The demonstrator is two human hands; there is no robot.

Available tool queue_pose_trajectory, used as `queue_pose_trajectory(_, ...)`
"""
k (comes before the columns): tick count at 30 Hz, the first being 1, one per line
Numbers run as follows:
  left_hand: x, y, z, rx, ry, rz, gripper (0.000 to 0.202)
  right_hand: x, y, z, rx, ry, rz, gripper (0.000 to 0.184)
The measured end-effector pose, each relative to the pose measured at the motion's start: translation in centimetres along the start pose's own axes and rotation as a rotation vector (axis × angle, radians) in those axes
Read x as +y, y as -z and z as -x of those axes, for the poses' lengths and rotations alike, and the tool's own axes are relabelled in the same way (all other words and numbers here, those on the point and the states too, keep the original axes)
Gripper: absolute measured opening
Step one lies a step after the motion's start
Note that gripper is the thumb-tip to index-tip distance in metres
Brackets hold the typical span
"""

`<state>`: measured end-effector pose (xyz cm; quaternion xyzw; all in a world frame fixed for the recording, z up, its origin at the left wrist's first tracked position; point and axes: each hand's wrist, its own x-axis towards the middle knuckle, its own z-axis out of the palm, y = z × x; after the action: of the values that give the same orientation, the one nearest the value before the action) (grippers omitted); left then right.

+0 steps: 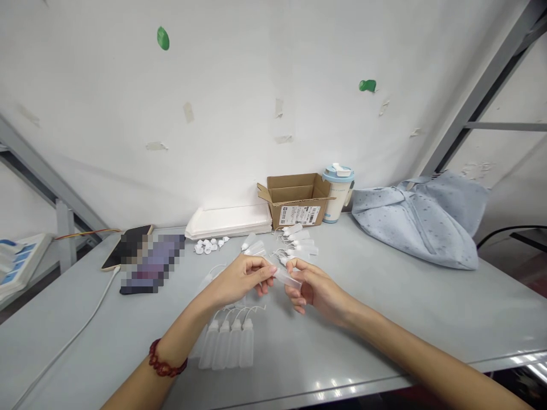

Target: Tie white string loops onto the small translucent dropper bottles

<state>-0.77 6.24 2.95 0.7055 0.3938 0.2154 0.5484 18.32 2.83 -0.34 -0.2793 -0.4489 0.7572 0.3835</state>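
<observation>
Between my two hands is a small translucent plastic bottle, tilted above the grey table. My left hand pinches its upper end, and the fingers cover that end. My right hand is closed round the lower part. Below my left hand lies a row of several bottles with white caps and thin curved strings. Behind my hands, another group of capped bottles lies near the box, and more bottles are to its left. A small pile of loose white caps sits left of those.
An open cardboard box stands against the wall beside a blue-lidded cup. Left of it lies a white stack. A blue cloth bag rests at right. Two phone-like devices and a white cable lie at left.
</observation>
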Motion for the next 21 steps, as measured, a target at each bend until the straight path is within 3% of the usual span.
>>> queue_pose_trajectory(3,0.03,-0.04,-0.01,0.030,-0.009,-0.015,0.033,0.16,0.02,-0.02,0.047,0.050,0.146,0.012)
queue_pose_trajectory(8,-0.05,-0.03,-0.21,0.136,-0.003,-0.047,0.034,0.61,0.26,-0.14,0.288,0.254,0.610,0.025)
queue_pose_trajectory(11,-0.18,0.04,-0.25,0.128,-0.026,-0.066,0.035,0.63,0.37,-0.15,0.334,0.302,0.780,0.023)
queue_pose_trajectory(17,0.07,0.16,0.06,0.102,-0.088,-0.067,0.019,0.25,0.18,-0.02,0.284,0.230,0.685,0.030)
queue_pose_trajectory(21,0.23,0.03,0.05,0.095,-0.087,-0.042,0.021,0.35,0.31,-0.07,0.291,0.234,0.667,0.031)
